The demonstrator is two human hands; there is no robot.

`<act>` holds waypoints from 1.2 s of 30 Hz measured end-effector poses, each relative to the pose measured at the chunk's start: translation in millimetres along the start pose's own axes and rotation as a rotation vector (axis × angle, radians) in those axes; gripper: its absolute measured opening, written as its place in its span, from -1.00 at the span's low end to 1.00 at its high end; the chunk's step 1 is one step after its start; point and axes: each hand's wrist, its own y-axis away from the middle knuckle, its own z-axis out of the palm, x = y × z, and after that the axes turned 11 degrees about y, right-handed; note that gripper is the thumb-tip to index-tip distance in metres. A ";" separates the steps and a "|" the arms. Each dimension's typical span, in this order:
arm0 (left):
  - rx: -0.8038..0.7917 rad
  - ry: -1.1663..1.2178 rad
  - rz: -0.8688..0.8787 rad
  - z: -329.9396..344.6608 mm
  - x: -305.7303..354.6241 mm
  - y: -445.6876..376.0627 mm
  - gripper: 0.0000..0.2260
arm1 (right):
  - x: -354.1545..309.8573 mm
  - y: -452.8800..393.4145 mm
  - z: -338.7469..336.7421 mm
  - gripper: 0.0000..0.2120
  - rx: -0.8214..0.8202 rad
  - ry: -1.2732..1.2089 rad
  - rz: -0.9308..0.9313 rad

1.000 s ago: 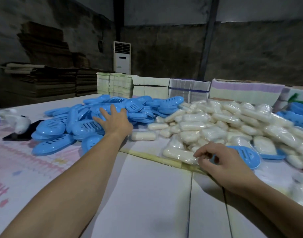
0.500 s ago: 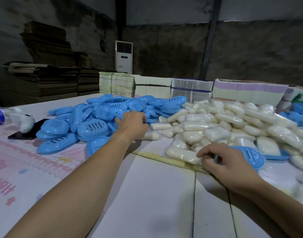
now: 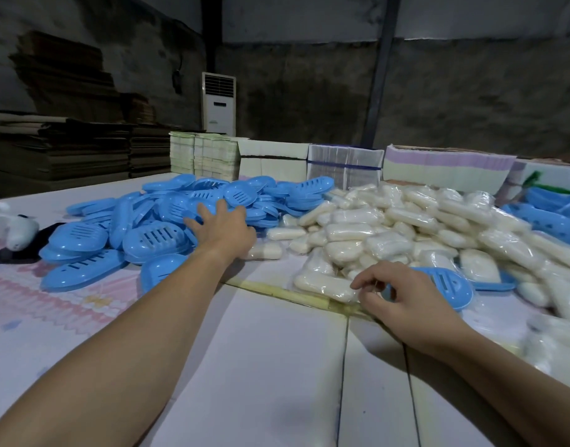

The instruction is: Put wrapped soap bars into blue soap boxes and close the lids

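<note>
- At the far left of the table [image 3: 261, 366] lie a white object [image 3: 19, 229] and something dark under it; neither seems part of the task.
- Next comes the heap of blue soap boxes [image 3: 167, 221]. They lie in all directions, many with the slotted side up, and none in this heap shows a soap inside.
- The left hand [image 3: 224, 225] reaches into this heap, palm down. Its fingers are spread apart and rest on the boxes; it grips nothing yet.
- In the middle is the pile of wrapped soap bars [image 3: 390, 227], very many, so I judge that most of the work is left.
- The nearest soap bar [image 3: 325, 285] lies flat, its long axis running left to right, slightly tilted away.
- The right hand [image 3: 403, 295] hovers just beside this bar, fingers loosely curled, thumb and forefinger close; whether they pinch the wrapper I cannot tell.
- Behind it lies one blue box [image 3: 445, 285], long axis left to right, lid seemingly closed.
- At the far right more blue pieces [image 3: 548, 211] are stacked.
</note>
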 end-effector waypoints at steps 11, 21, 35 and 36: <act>0.064 0.021 -0.089 -6.8 -14.3 -7.4 -0.85 | -3.1 0.7 -1.9 -0.73 -0.025 0.001 0.021; 0.175 0.469 0.356 -29.6 50.3 44.6 -0.86 | -0.7 0.5 -10.6 -0.76 0.058 -0.062 0.116; -0.589 0.528 1.032 -4.6 111.3 143.1 -0.62 | 51.9 -8.7 -64.0 -0.77 0.493 -0.133 0.499; -0.624 0.484 1.037 -5.4 107.8 137.9 -0.59 | 55.3 -9.0 -65.6 -0.78 0.473 -0.113 0.516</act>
